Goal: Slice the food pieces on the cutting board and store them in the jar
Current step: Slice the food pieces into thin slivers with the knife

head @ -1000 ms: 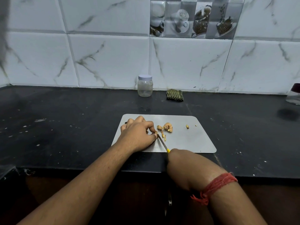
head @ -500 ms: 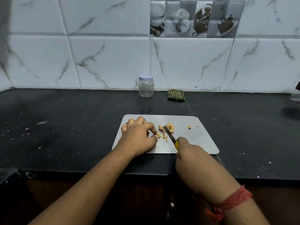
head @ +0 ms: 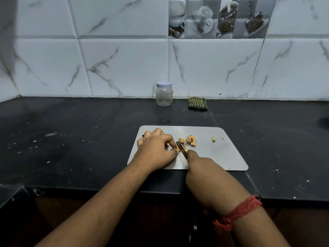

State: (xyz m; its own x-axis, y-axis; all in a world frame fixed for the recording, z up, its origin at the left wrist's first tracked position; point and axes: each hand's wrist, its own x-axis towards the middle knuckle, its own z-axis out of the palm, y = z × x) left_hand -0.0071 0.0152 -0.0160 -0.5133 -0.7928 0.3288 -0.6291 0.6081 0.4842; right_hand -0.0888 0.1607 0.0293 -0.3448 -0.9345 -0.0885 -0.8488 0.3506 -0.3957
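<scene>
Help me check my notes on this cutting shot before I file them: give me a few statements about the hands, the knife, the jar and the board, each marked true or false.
1. The jar has its lid on. True.
2. The right hand grips the knife. True.
3. The jar stands on the cutting board. False: it stands on the counter by the wall, apart from the board.
4. The left hand pinches a food piece at the blade. True.
5. The folded cloth lies left of the jar. False: it lies to its right.
6. The larger food chunk is already in the jar. False: it lies on the board.
</scene>
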